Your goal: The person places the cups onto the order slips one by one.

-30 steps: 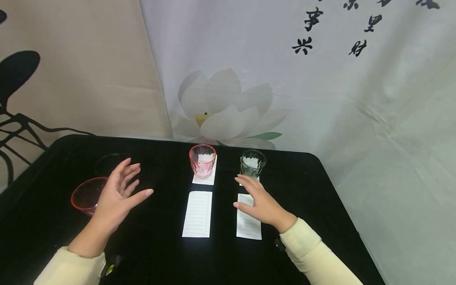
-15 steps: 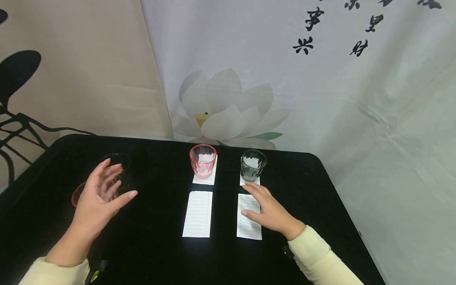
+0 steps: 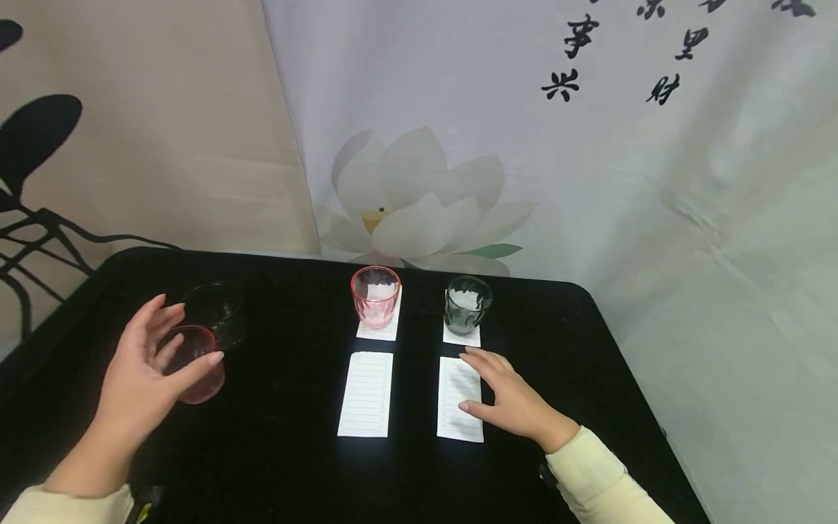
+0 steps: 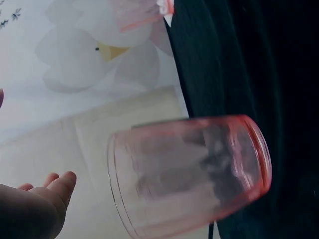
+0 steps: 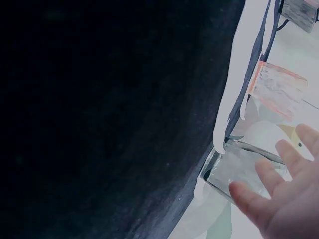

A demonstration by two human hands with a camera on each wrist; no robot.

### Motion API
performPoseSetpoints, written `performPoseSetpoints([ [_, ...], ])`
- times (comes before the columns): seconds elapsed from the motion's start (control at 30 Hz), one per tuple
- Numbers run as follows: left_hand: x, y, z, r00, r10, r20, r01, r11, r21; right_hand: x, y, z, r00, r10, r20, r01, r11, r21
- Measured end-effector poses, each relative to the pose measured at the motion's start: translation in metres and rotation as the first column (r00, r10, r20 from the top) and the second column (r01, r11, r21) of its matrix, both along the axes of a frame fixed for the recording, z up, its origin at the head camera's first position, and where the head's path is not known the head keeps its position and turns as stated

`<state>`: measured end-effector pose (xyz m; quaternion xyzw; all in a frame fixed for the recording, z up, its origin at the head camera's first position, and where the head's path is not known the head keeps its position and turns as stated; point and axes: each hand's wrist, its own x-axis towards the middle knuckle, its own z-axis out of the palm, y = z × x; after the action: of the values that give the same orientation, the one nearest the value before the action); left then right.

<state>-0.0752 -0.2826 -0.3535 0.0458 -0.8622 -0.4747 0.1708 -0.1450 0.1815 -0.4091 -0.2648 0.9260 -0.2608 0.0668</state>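
My left hand [image 3: 140,371] hovers at the left of the table, its fingers spread and loosely bent. A pink glass cup [image 3: 201,382] stands just beyond it, partly behind the fingers. In the left wrist view, a gap separates the pink cup [image 4: 184,174] from the fingertips [image 4: 64,185]. Behind that cup, a dark clear glass [image 3: 219,316] is hard to make out against the cloth. My right hand [image 3: 517,400] is held over a lined paper slip [image 3: 455,422], fingers extended. Farther back, a grey-green glass [image 3: 466,314] sits on another slip.
Another pink glass [image 3: 375,306] stands on a paper slip at the back middle, with a lined slip [image 3: 365,397] in front of it. Black cloth covers the table [image 3: 294,437]. A printed curtain [image 3: 425,145] hangs behind, and a black chair [image 3: 42,138] is at the left.
My left hand has moved left and slightly nearer, uncovering more of the left glasses. The right hand has drawn back to the right, away from the grey-green glass. The glasses have stayed put.
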Motion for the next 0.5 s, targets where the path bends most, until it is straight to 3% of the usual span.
performPoseSetpoints([
  [0.3, 0.004, -0.020, -0.009, 0.995, 0.100, 0.009, -0.099, 0.994, -0.037, 0.003, 0.009, -0.001, 1.000, 0.002, 0.000, -0.002, 0.999, 0.052],
  [0.5, 0.003, -0.036, -0.021, 0.988, 0.141, 0.069, -0.137, 0.989, -0.054, 0.005, 0.012, -0.003, 1.000, 0.004, 0.012, -0.005, 0.996, 0.091],
])
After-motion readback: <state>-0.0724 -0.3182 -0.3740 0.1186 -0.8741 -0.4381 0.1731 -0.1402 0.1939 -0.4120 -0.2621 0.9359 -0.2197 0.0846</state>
